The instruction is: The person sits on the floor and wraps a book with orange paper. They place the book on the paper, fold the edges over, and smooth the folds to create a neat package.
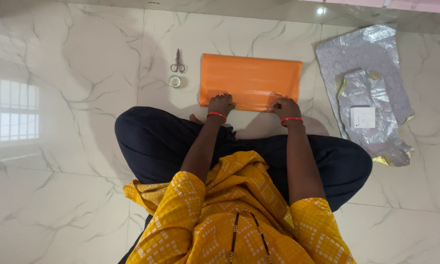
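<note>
Seated cross-legged on marble floor (73,161). Left of orange parcel (250,80): scissors (178,62), tape roll (175,81), within reach. Left hand (221,104), right hand (284,107) pressing parcel's near edge, fingers curled down, apparently pinning it flat. Right of parcel: silver wrap (361,73), small white box (362,118).

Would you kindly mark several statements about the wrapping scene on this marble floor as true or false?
1. Both hands rest on the near edge of the flat orange rectangular package. True: left hand, right hand.
2. The small metal scissors lie right of the package. False: they lie to its left.
3. A small roll of tape sits just below the scissors. True.
4. The small white square box rests on the orange package. False: it lies on crinkled silver wrapping sheets.
</note>
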